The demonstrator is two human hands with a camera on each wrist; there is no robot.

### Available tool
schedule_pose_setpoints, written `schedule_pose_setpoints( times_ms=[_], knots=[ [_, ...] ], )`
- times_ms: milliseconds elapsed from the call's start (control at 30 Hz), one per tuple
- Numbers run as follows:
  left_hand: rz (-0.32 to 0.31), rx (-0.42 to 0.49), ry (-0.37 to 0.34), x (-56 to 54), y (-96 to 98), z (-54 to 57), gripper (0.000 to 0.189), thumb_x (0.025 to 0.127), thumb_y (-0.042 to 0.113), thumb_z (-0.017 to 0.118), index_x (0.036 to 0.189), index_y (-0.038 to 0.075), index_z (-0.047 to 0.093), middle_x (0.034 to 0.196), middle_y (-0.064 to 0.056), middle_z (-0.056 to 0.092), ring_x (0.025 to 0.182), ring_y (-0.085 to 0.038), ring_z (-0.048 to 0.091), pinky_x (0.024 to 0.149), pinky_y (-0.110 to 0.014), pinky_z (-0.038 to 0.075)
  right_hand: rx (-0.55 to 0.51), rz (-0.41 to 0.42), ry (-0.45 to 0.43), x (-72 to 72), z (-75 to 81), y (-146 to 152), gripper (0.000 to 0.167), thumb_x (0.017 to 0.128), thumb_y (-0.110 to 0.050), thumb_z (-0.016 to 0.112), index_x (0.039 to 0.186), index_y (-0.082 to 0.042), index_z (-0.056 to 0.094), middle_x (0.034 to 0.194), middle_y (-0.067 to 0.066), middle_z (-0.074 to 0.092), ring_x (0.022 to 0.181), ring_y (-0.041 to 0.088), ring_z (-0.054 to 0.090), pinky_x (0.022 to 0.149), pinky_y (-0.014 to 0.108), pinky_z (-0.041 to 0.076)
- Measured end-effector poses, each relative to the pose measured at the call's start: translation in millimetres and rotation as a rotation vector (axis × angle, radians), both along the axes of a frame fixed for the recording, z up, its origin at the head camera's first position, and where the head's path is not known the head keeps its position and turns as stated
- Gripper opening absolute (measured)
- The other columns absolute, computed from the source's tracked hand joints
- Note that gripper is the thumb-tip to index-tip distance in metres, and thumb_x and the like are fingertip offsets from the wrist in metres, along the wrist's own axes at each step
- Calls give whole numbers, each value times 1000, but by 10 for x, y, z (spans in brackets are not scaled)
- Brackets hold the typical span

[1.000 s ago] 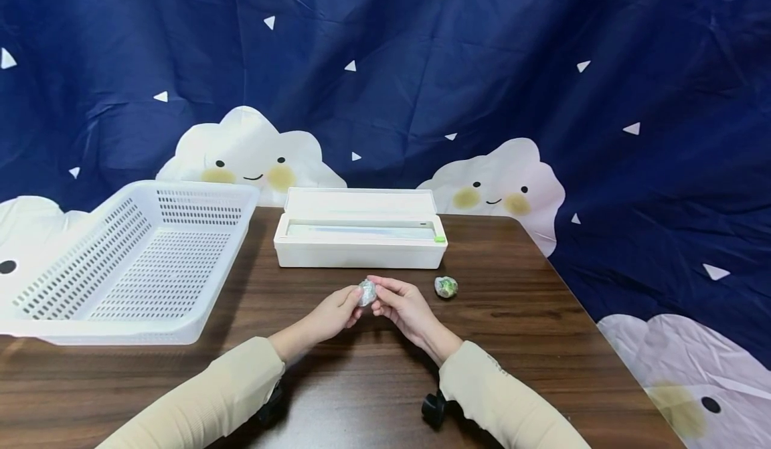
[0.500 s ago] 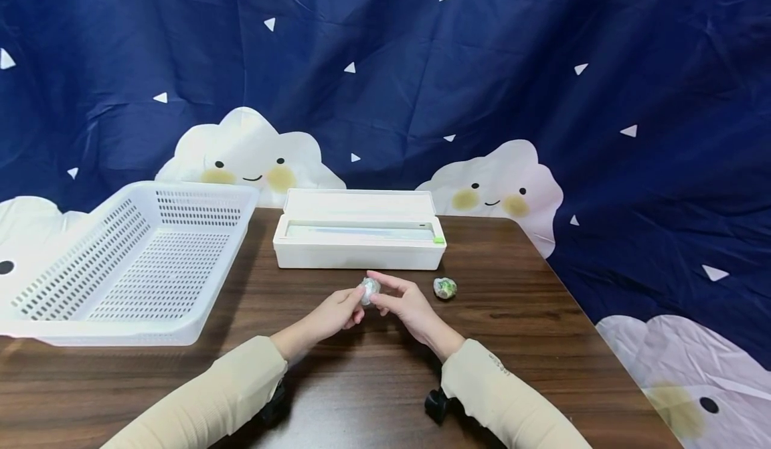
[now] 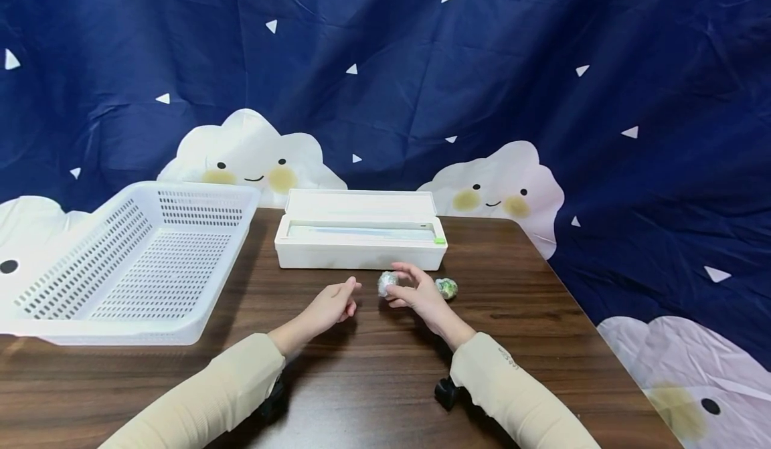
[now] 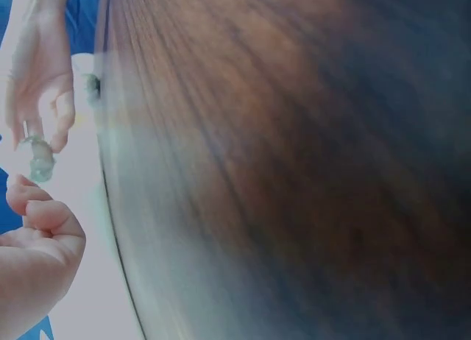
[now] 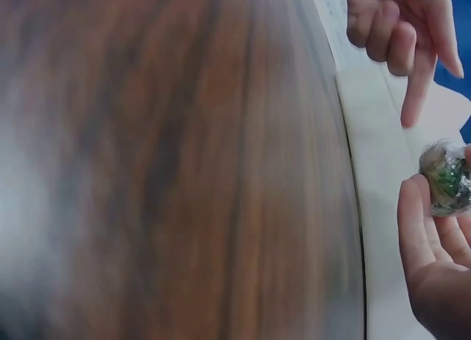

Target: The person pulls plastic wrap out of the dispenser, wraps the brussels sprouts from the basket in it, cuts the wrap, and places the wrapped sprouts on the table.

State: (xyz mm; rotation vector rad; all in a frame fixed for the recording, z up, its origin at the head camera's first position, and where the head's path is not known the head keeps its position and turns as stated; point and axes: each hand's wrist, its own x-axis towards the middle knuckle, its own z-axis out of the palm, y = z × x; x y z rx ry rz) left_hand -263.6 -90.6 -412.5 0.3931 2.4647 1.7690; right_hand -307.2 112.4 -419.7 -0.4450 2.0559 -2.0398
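My right hand (image 3: 423,302) pinches a small plastic-wrapped ball (image 3: 386,284) between thumb and fingers above the table. Green shows through its crinkled clear film in the right wrist view, where the ball (image 5: 444,176) is cut by the frame edge. My left hand (image 3: 328,308) is to the left of it, apart from the ball and holding nothing. Its index finger and thumb extend while the other fingers curl, as the right wrist view shows. A second plastic-wrapped ball (image 3: 447,288), also green inside, lies on the table just beyond my right hand.
Behind the hands stands a long white box (image 3: 361,256) with its lid raised and a green tab at the right of its slot. A white perforated basket (image 3: 205,312) sits at the left. The brown wooden table (image 3: 373,395) ends before a blue cloth backdrop.
Both hands held the wrapped ball earlier. The left hand has let go and drawn slightly left, while the right hand has carried the ball a little to the right and away from me.
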Motion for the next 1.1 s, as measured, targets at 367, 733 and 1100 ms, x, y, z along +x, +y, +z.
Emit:
schedule_pose_setpoints(
  times_ms=[367,733,1100],
  knots=[
    [41,10,-15,-72,-51,-43,48,102,30,29,121,-7,52,56,0,45,48,-11,37,47,-21,31,150,-91,5,-109,-12,164,36,85,-6,64,115,2,47,112,16,51,79,24,60,66,36,53],
    [92,18,-3,-100,-145,-36,43,102,25,30,116,-8,55,59,-1,45,50,-11,38,47,-21,32,436,-164,196,-157,-3,224,29,81,-4,69,105,5,55,102,18,58,63,27,61,53,34,52],
    [105,24,-14,-93,-169,-30,41,102,24,32,116,-7,54,61,-2,46,52,-11,39,47,-20,32,656,-206,307,-143,23,287,24,79,-10,72,95,1,58,84,11,60,52,17,58,47,29,48]
  ],
)
